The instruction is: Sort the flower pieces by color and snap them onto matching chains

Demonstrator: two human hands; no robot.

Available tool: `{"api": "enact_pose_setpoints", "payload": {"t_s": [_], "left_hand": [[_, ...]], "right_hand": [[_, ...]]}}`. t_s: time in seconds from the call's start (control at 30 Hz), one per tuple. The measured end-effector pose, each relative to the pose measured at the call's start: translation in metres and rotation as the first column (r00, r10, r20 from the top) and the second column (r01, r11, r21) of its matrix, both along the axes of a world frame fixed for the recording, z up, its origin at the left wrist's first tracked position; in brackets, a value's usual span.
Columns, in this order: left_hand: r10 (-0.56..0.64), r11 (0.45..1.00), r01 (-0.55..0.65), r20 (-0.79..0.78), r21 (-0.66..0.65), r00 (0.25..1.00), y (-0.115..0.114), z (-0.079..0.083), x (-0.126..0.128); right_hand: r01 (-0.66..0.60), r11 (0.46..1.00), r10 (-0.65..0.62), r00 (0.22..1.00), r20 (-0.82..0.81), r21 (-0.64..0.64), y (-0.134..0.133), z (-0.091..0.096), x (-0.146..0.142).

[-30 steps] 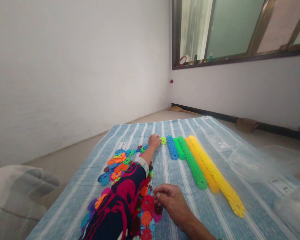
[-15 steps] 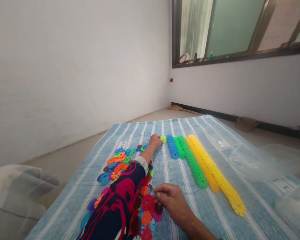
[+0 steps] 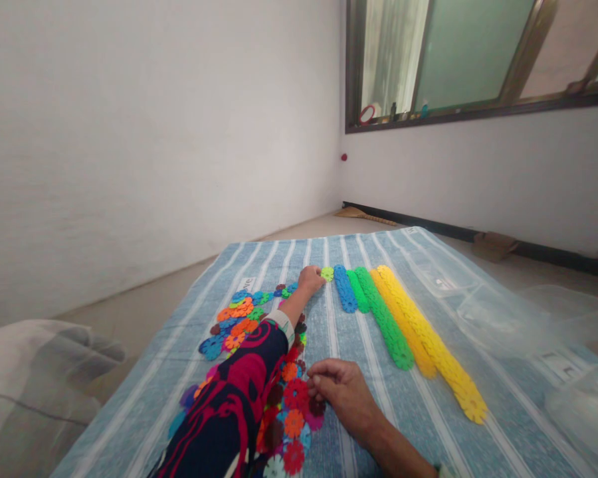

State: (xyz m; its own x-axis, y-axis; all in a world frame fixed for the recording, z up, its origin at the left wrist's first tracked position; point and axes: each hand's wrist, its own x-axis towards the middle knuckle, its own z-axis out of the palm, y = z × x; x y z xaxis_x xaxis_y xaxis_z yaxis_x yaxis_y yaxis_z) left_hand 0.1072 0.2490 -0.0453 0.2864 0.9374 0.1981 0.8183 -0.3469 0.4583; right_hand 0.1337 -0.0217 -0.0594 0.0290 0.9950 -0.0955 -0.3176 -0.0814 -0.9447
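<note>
On a blue striped cloth (image 3: 379,425) lie rows of flat plastic flower discs: a blue row (image 3: 345,293), a short green row (image 3: 359,293), a long green row (image 3: 386,322) and two yellow rows (image 3: 436,348). My left hand (image 3: 309,279), arm in a patterned sleeve, reaches far forward with curled fingers pinching a single light-green disc (image 3: 327,273) just left of the blue row. My right hand (image 3: 341,392) rests close to me, fingertips pinched together at the edge of a loose heap of mixed-colour discs (image 3: 292,415). What they pinch is hidden.
More loose discs (image 3: 234,322) lie left of my left arm. Clear plastic containers and bags (image 3: 483,312) sit on the cloth's right side. A crumpled clear bag (image 3: 34,378) lies on the left. White walls and a window (image 3: 458,53) stand behind.
Both hands stay almost where they were. The view has shifted slightly, and my right hand's fingers have pinched a little tighter at the heap.
</note>
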Motion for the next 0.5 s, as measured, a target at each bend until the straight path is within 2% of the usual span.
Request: {"api": "enact_pose_setpoints", "payload": {"t_s": [0.13, 0.3, 0.5], "left_hand": [[-0.020, 0.999, 0.020, 0.019, 0.027, 1.000, -0.010, 0.007, -0.012], [-0.057, 0.997, 0.057, 0.017, 0.050, 0.998, -0.023, 0.023, -0.040], [-0.197, 0.980, 0.197, -0.032, -0.023, 0.980, -0.060, 0.038, -0.081]], "right_hand": [[-0.008, 1.000, 0.008, 1.000, -0.007, 0.005, 0.000, 0.000, 0.002], [-0.007, 1.000, 0.007, 1.000, -0.007, 0.015, 0.000, -0.002, 0.004], [-0.004, 1.000, 0.005, 0.998, -0.066, 0.018, -0.001, -0.003, 0.007]]}}
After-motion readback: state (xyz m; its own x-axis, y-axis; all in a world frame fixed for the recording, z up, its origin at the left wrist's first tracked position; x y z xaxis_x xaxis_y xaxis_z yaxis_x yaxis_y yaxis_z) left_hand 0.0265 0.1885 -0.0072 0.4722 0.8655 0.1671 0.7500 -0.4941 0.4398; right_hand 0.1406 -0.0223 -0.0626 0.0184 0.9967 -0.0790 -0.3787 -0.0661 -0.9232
